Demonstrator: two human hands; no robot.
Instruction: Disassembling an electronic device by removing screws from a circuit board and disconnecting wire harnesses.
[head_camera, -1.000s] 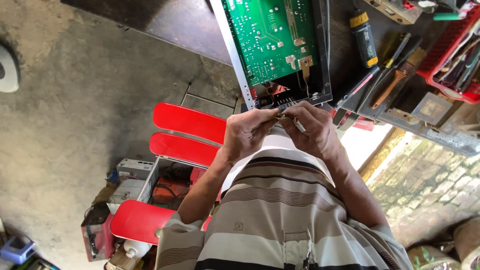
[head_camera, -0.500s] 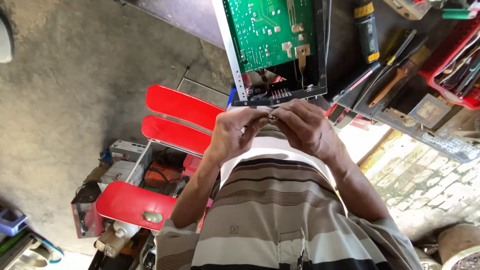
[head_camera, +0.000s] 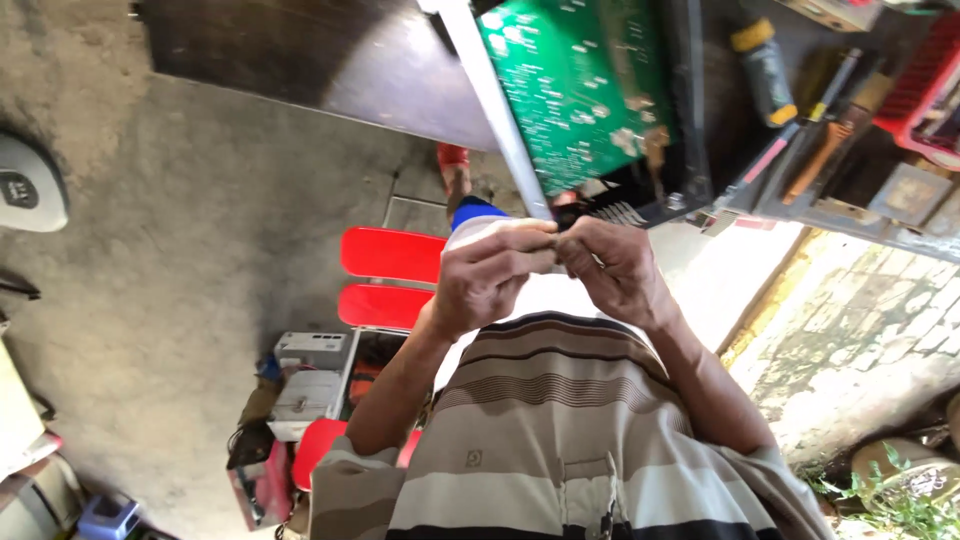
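From the head view, your left hand (head_camera: 490, 275) and right hand (head_camera: 615, 270) meet fingertip to fingertip just below the green circuit board (head_camera: 575, 90) in its open metal case (head_camera: 690, 150). Both pinch together on something too small to make out. Tools (head_camera: 800, 130) lie on the counter (head_camera: 300, 60) beside the board.

Just one view: head-mounted, looking steeply down past a striped shirt (head_camera: 560, 440) at close-in hands, green circuit board (head_camera: 570, 90) up top, concrete floor (head_camera: 200, 250) off to one side.
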